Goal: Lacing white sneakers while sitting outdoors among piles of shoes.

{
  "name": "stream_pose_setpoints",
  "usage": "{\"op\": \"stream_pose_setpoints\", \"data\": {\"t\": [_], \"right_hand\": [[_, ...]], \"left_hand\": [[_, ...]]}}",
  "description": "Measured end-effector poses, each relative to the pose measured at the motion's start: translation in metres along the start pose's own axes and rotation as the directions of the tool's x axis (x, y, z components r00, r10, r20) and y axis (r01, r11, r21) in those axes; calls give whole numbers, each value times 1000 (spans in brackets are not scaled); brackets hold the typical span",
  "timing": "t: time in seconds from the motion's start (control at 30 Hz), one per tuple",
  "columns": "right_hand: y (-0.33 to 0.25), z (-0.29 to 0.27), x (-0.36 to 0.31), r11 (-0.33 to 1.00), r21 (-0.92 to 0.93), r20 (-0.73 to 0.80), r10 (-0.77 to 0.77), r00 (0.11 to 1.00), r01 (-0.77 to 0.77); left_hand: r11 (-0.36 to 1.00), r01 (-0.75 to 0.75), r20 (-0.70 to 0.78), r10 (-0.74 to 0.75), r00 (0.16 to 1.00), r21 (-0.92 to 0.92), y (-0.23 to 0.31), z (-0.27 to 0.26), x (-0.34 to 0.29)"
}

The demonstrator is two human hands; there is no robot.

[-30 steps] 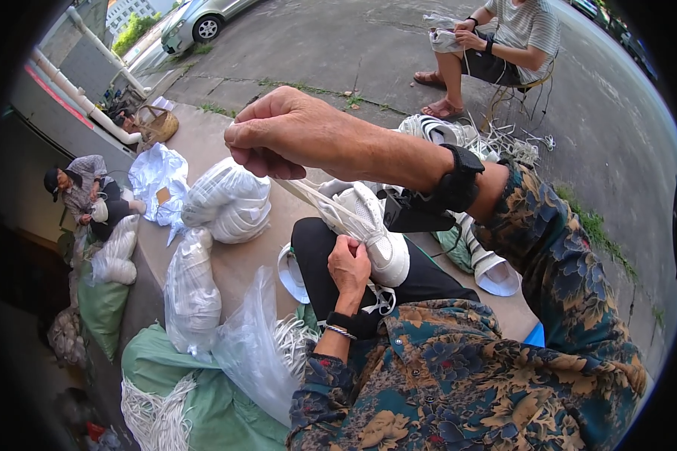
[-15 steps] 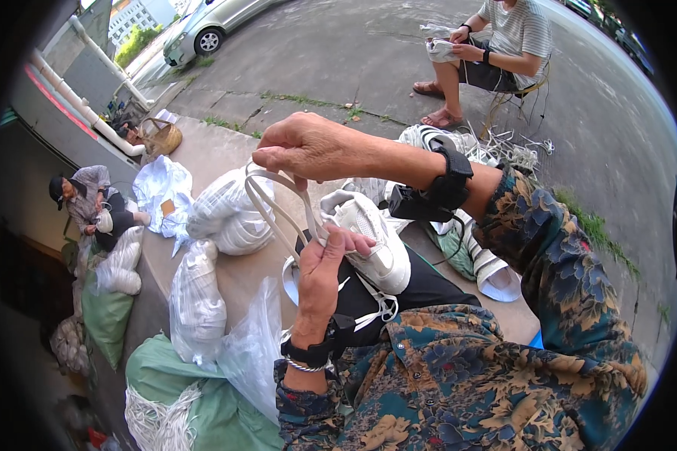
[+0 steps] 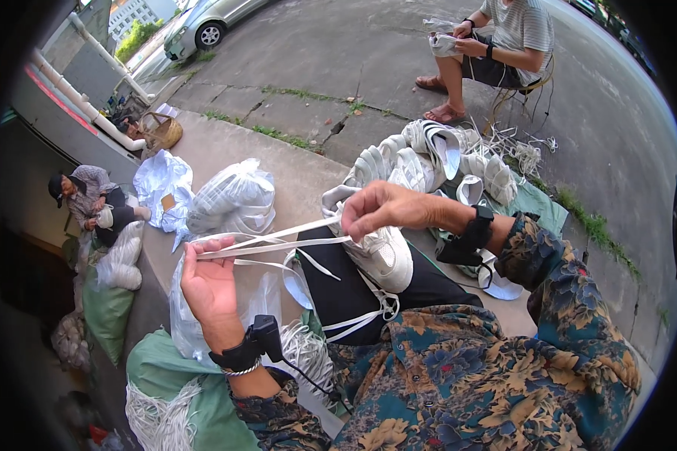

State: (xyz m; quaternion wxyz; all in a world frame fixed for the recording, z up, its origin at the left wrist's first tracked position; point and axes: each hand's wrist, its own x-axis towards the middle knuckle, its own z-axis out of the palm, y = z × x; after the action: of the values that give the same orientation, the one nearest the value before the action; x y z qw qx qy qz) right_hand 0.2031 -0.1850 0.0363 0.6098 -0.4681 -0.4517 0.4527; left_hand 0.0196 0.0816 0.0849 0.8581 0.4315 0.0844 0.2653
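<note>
A white sneaker (image 3: 390, 263) rests on my lap over dark trousers, its upper end partly hidden behind my right hand. A flat white shoelace (image 3: 293, 245) stretches in two strands between my hands. My left hand (image 3: 212, 289) is out to the left of the shoe, palm up, with the lace pinched between thumb and fingers. Over the shoe's opening, my right hand (image 3: 384, 212) pinches the other end of the strands with curled fingers. Loose lace ends hang below the strands, and more lace lies by the sneaker's toe.
Several white shoes (image 3: 410, 169) are heaped beyond my right arm. At left are clear plastic bags of white goods (image 3: 233, 199) and a green sack (image 3: 222, 410) with bundled white laces (image 3: 162, 417). One person (image 3: 515, 45) sits at the far right, another (image 3: 90, 195) at left.
My hands have moved apart. The left went left and turned palm up; the right came down to the shoe. The lace loop, raised before, is now drawn out sideways.
</note>
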Motion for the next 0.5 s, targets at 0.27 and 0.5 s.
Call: {"op": "stream_pose_setpoints", "data": {"t": [0.27,0.5], "right_hand": [[-22,-136,-39,699,585,-727,226,649,412],[-15,-216,-104,750,403,-911,274,308,525]], "left_hand": [[885,-19,-404,-194,894,-466,-35,-164,-15],[848,-137,-711,-329,621,-512,-44,-279,-60]]}}
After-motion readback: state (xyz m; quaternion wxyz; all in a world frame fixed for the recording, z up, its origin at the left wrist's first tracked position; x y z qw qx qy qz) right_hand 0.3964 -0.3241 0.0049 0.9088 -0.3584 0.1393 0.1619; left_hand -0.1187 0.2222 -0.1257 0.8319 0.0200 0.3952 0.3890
